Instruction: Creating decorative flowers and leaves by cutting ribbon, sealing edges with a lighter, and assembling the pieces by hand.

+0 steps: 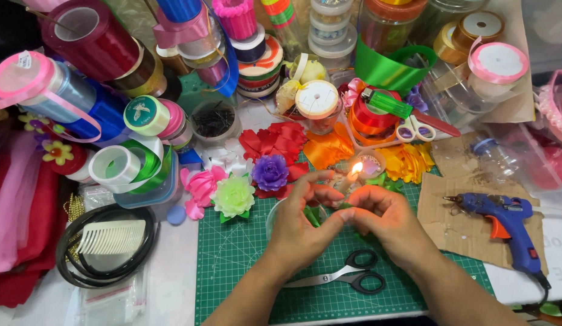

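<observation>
I hold both hands together over the green cutting mat [244, 265], close to the small candle flame [355, 169] that burns just beyond my fingertips; my left hand [299, 226] is curled, thumb and forefinger pinched on a small green piece of ribbon [311, 215], and my right hand [383, 220] is closed too, its fingertips meeting the left ones on the same piece, though how much of it the right hand grips I cannot tell; I keep the piece near the flame, as I judge it, so the heat can reach its edge while my fingers stay clear; the piece is mostly hidden between my palms, only a bit of glossy green showing below my left fingers, its shape unclear; black-handled scissors [353, 278] lie on the mat just under my wrists, within easy reach; finished ribbon flowers sit beyond my hands, a purple one [270, 172], a pale green one [234, 195] and a pink one [201, 184], set aside from the flame; the blue glue gun [504, 220] rests on cardboard [438, 199] to my right, well apart, probably to keep drips off the mat; ribbon spools crowd the back of the table.
</observation>
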